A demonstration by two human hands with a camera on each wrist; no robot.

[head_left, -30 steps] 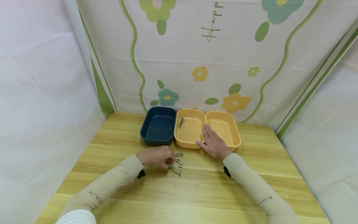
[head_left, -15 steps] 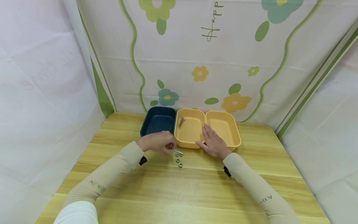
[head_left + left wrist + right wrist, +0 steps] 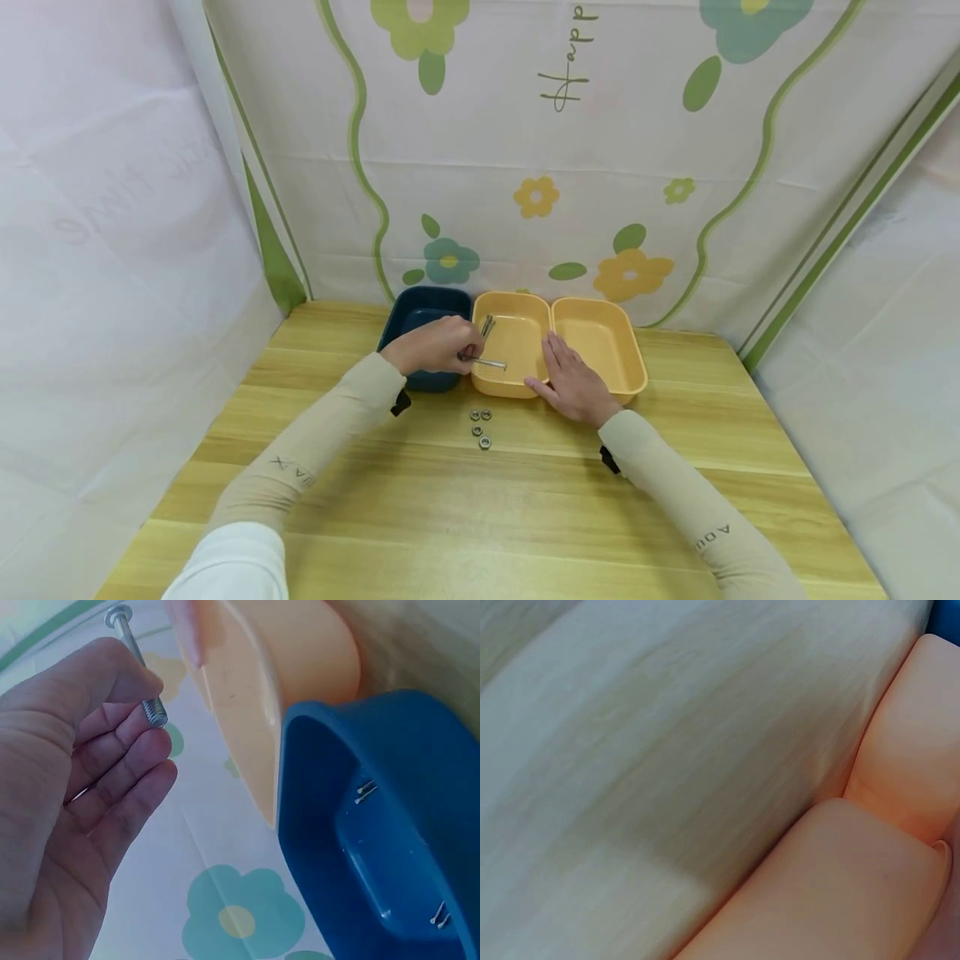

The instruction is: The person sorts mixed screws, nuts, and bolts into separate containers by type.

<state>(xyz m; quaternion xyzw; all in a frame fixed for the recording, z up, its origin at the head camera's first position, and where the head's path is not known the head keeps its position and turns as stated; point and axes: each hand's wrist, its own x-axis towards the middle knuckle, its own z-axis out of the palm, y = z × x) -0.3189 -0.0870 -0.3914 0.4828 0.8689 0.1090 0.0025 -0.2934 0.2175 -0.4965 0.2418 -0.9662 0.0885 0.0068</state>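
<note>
My left hand pinches a long silver bolt between thumb and fingers, over the left side of the middle yellow tray. In the left wrist view the threaded end of the bolt sticks out past the thumb, its head at the far end. A few bolts lie inside that tray. My right hand rests with straight fingers on the adjoining rims of the middle and right yellow trays. Several hex nuts lie on the table in front.
A navy blue tray stands left of the yellow ones, partly covered by my left arm; small screws lie in it. The three trays sit side by side at the back of the wooden table, before a flowered cloth.
My left hand has carried the bolt from beside the nuts, up and away from me, to over the middle yellow tray. The right hand has stayed in place.
</note>
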